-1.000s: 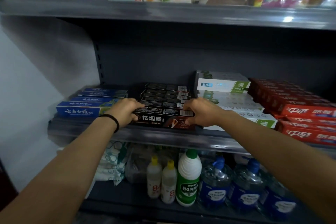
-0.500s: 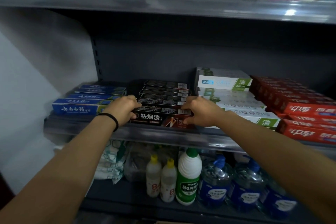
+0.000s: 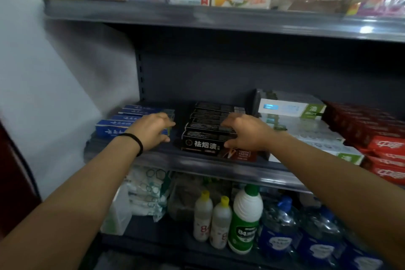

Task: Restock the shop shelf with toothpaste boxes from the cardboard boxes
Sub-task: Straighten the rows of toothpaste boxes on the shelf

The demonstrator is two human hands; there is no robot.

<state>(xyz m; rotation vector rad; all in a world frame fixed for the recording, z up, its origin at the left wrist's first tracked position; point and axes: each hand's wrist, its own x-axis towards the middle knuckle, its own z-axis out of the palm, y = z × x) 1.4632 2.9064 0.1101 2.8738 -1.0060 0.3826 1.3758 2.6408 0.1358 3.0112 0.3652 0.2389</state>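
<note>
Grey shelving (image 3: pixel 219 17) — white wall (image 3: pixel 43 94)

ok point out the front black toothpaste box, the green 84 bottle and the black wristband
front black toothpaste box (image 3: pixel 203 144), head view, front face lettering
green 84 bottle (image 3: pixel 244 231), head view, green label
black wristband (image 3: pixel 137 141), head view, band on left wrist

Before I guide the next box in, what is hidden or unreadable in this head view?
- Cardboard boxes: not in the head view.
- Right end of the front black toothpaste box: covered by the right hand.
- Blue toothpaste boxes: partly behind the left hand; print blurred.
- Red toothpaste boxes: cut by the right edge.
</note>
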